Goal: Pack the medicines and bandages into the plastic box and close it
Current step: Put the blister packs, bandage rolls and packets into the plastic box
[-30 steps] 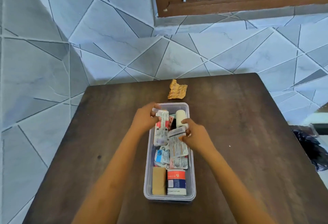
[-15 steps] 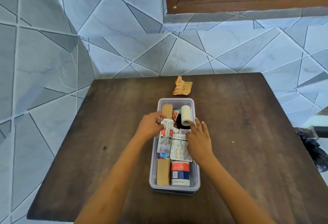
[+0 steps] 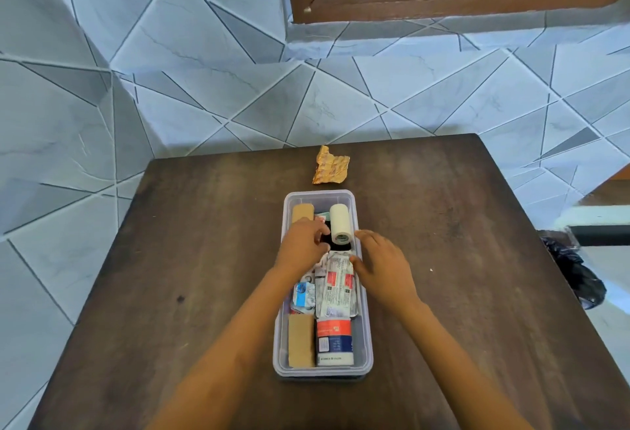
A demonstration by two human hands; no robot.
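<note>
Neither of our hands has a firm hold on anything: our left hand (image 3: pixel 301 243) curls loosely over the middle of the plastic box (image 3: pixel 367 327), fingertips down among the contents, while our right hand (image 3: pixel 381 264) lies part open with its thumb against the top edge of the foil tablet strip (image 3: pixel 335 284), probably pressing it flat so a lid can seat.

Nearest us, a tan bandage pad (image 3: pixel 301 341) and a red-and-blue medicine carton (image 3: pixel 333 341) lie side by side, filling that end snugly. Beyond them the strips lie overlapped and flat. Past our hands, a white tape roll (image 3: pixel 340 223) rests on its side next to a second tan pad (image 3: pixel 302 213) at the far end.

Just beyond the box, a crumpled gold wrapper (image 3: pixel 330 166) sits on the dark table (image 3: pixel 170 259), still unpacked. We see no lid anywhere.
</note>
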